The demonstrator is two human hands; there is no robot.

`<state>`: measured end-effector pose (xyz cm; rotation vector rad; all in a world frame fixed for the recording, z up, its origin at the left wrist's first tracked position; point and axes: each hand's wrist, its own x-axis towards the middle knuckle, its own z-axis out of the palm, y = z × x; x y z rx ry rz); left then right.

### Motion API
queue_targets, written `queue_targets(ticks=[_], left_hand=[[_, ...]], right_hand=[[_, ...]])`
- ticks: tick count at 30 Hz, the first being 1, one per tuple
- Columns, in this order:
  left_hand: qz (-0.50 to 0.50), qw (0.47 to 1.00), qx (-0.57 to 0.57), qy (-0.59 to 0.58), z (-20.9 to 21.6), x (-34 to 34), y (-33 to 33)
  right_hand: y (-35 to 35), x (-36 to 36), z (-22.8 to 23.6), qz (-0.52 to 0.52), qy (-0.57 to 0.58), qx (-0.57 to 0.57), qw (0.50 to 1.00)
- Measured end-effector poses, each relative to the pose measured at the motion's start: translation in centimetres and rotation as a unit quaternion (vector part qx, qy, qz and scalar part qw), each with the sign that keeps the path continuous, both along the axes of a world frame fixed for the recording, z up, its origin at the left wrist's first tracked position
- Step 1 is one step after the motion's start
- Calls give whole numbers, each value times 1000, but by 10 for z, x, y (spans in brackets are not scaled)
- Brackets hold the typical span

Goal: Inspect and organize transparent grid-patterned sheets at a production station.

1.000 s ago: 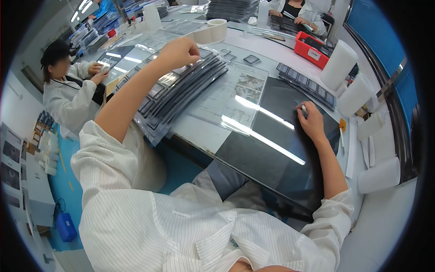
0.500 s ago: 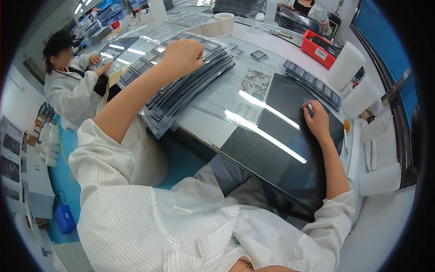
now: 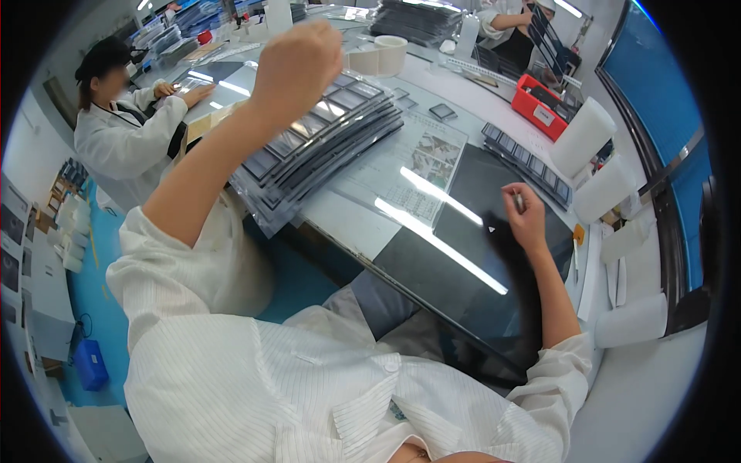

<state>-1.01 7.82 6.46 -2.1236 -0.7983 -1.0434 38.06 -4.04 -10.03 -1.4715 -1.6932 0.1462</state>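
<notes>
Before us, a stack of clear-bagged trays (image 3: 320, 147) holding dark square parts, fanned and skewed across the pale bench, our raised left hand (image 3: 297, 62) closed just above it, a glossy black mat (image 3: 471, 270) lying flat, our right hand (image 3: 525, 220) resting on it

A long, glossy grey-white counter (image 3: 351, 224) carries a large black flat mat (image 3: 478, 262) at its near end. Beside that lies a printed paper sheet (image 3: 421, 166), then a fanned stack of dark plastic trays in clear bags (image 3: 324, 143). Further along sit a roll of pale tape (image 3: 384, 55), a red plastic bin (image 3: 544, 112), a row of small dark tiles (image 3: 529, 158) and white paper rolls (image 3: 583, 137).
</notes>
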Motion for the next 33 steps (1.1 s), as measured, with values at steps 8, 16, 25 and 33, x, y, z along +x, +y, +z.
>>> queue_targets(ticks=[8, 16, 25, 33], left_hand=[[-62, 991, -32, 111, -55, -7, -74], [-161, 971, -30, 176, -85, -11, -99], [-70, 989, -37, -124, -59, -40, -113], [-406, 661, -427, -465, -89, -39, -109]], right_hand=[[78, -103, 51, 246, 500, -399, 728], [126, -158, 94, 173, 390, -348, 835], [84, -168, 124, 273, 163, 63, 946], [-44, -88, 153, 117, 195, 98, 969]])
